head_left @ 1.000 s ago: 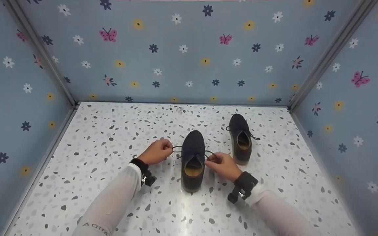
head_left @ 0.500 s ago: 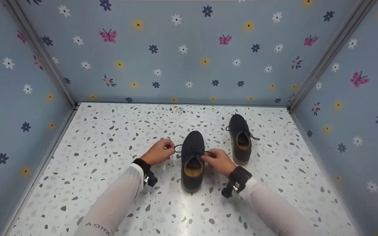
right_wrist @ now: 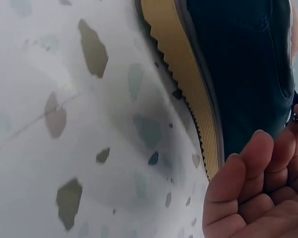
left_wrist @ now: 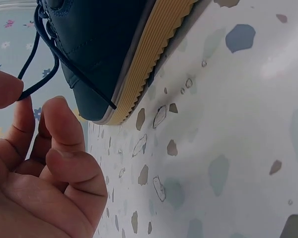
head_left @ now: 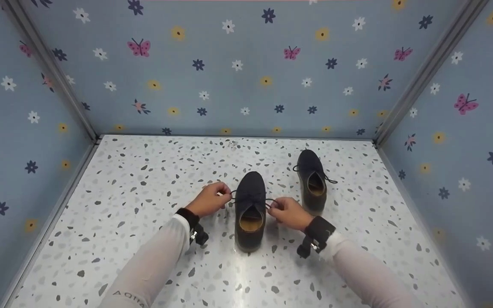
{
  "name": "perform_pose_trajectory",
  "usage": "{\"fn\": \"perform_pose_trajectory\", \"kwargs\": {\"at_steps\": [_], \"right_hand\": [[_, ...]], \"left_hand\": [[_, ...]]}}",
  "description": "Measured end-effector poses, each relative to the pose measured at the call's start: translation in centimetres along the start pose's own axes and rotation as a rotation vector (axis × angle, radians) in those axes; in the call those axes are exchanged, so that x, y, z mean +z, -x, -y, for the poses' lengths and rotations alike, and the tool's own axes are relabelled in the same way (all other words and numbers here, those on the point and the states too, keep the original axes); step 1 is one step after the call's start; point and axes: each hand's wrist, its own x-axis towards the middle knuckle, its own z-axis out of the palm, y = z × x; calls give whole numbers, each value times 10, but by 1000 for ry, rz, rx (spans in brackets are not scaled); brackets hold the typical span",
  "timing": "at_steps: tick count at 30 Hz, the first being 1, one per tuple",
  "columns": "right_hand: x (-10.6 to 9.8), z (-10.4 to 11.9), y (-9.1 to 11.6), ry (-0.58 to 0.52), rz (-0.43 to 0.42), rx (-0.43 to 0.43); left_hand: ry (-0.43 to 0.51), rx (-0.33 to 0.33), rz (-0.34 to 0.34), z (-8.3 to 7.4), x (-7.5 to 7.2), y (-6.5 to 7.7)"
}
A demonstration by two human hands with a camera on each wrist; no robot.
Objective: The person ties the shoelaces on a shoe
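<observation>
A dark navy lace-up shoe (head_left: 250, 186) stands on the speckled floor, toe pointing away, between my two hands. To its left, my left hand (head_left: 209, 199) pinches a bent dark shoelace (left_wrist: 49, 77) between thumb and index finger; a loose lace end hangs down the shoe's side in the left wrist view. On the other side my right hand (head_left: 290, 213) pinches lace between thumb and finger close to the shoe. Its other fingers (right_wrist: 258, 153) curl beside the ribbed tan sole (right_wrist: 181, 64) in the right wrist view. Laces cross over the shoe's front in the head view.
A matching shoe (head_left: 309, 161) stands farther back on the right, laces trailing at both sides. Blue flower-and-butterfly panels (head_left: 229, 55) enclose the white speckled floor (head_left: 144, 171) at left, back and right. Grey metal strips (head_left: 426, 72) run along the panel corners.
My left hand has edged right, nearer the shoe, with its lace. The right hand came in against the shoe, then drew back slightly to the right, lace showing between hand and shoe.
</observation>
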Motion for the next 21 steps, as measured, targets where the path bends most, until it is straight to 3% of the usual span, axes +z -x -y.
{"fn": "perform_pose_trajectory", "kwargs": {"at_steps": [12, 21], "right_hand": [[-15, -11, 12, 329, -9, -148], [-24, -5, 8, 393, -24, -219]], "left_hand": [[-4, 48, 3, -4, 7, -2], [-18, 83, -24, -10, 14, -6]]}}
